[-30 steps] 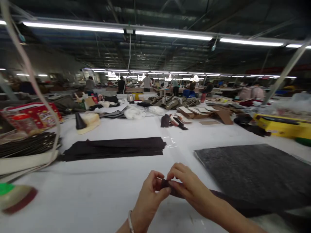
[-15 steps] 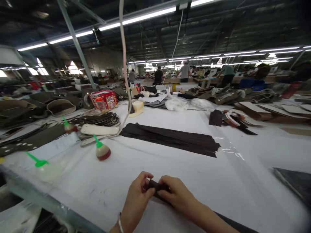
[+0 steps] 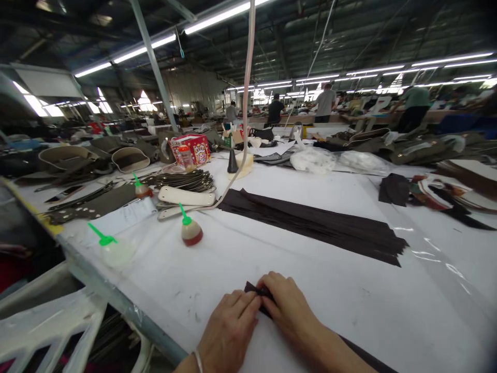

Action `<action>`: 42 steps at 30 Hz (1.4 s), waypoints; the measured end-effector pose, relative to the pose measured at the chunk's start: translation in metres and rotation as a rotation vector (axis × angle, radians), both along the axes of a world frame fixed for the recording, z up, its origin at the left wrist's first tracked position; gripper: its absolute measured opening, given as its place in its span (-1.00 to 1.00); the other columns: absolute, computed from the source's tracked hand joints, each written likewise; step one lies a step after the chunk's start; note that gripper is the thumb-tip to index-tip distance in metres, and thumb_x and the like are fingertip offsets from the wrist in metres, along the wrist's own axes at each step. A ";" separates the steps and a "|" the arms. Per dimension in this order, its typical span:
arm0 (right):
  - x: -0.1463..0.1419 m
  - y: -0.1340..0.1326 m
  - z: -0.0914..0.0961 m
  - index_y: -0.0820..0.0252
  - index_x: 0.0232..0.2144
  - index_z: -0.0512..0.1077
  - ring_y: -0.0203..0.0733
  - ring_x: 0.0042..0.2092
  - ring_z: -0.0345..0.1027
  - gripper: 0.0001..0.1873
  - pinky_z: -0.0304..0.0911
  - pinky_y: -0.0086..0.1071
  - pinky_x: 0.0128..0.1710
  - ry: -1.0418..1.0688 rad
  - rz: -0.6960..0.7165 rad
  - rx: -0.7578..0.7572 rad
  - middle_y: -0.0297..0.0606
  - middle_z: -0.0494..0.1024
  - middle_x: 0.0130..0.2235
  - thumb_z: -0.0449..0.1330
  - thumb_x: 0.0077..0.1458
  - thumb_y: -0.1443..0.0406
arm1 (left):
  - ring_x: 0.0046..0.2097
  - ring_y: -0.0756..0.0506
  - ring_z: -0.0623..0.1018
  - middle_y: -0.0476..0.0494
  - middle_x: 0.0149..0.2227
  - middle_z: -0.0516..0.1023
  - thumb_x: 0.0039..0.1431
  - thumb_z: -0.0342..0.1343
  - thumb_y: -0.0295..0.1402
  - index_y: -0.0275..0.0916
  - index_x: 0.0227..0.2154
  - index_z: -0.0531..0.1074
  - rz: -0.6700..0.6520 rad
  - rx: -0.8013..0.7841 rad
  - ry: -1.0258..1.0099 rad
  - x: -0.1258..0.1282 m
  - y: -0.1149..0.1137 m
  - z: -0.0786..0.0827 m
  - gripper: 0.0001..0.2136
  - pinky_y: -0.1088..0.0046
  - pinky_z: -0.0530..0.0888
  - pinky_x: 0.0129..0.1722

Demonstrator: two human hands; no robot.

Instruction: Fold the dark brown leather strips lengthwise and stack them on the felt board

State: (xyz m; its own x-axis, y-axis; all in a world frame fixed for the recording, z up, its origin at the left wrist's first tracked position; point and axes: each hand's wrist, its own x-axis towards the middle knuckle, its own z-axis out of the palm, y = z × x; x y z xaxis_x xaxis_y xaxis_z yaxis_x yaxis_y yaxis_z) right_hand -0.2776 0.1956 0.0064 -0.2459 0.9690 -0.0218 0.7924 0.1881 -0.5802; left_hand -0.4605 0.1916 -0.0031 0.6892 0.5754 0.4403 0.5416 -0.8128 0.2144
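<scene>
Both hands meet at the end of a dark brown strip, low over the white tabletop. My left hand, with a bracelet at its wrist, has its fingers closed against the strip's end, back of the hand up. On the other side my right hand pinches the same strip between thumb and fingers. The strip runs back under my right forearm, and its far part shows at the lower right. Beyond the hands lies a flat bundle of similar dark strips.
At the left stand squeeze bottles with green spouts, one holding reddish liquid. Behind them are cream straps and a red box. A hose hangs down to the table. A white chair stands by the table edge; people stand far back.
My left hand has turned over, its back now up and its fingers drawn in close to the right hand. The view has swung left, so the table things appear further right.
</scene>
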 end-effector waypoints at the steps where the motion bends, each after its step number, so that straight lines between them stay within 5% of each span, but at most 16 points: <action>1: 0.000 0.001 0.001 0.13 -0.27 0.37 -0.12 -0.15 0.25 -0.79 0.00 -0.27 -0.17 -0.003 0.000 0.004 -0.30 0.44 -0.22 0.08 0.08 0.50 | -0.10 -0.18 0.49 -0.24 -0.06 0.51 0.25 -0.13 -0.53 -0.33 0.00 0.35 -0.008 0.064 0.026 -0.001 0.000 -0.002 -0.70 0.24 0.52 -0.13; 6: -0.004 0.003 0.001 0.14 -0.25 0.38 -0.12 -0.15 0.23 -0.76 -0.01 -0.26 -0.16 -0.013 0.002 0.027 -0.30 0.43 -0.21 0.08 0.08 0.52 | -0.09 -0.21 0.50 -0.26 -0.04 0.51 0.29 -0.16 -0.51 -0.39 0.01 0.36 -0.006 0.187 0.087 -0.007 0.004 -0.008 -0.69 0.20 0.55 -0.15; 30: -0.010 -0.006 -0.016 0.16 -0.15 0.45 -0.09 -0.19 0.22 -0.64 0.13 -0.20 -0.16 0.082 -0.021 0.176 -0.22 0.40 -0.23 0.02 0.13 0.57 | 0.06 -0.22 0.43 -0.22 0.09 0.42 0.18 0.06 -0.50 -0.32 0.03 0.33 -0.042 -0.090 0.171 -0.025 0.019 0.002 -0.66 0.13 0.49 0.03; 42: -0.006 -0.017 -0.021 0.23 -0.11 0.40 -0.11 -0.23 0.17 -0.63 0.10 -0.24 -0.22 -0.022 0.083 0.437 -0.24 0.38 -0.25 0.09 0.07 0.61 | 0.06 -0.21 0.44 -0.24 0.10 0.41 0.21 0.01 -0.49 -0.34 0.07 0.31 -0.064 -0.010 0.198 -0.030 0.017 -0.001 -0.65 0.16 0.51 0.01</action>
State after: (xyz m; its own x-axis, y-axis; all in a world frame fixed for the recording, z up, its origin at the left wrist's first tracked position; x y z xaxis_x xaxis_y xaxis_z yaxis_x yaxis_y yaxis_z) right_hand -0.2836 0.1790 -0.0142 -0.3275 0.8654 0.3792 0.7756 0.4754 -0.4152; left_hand -0.4904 0.2090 -0.0041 0.7969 0.5317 0.2868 0.5216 -0.8451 0.1173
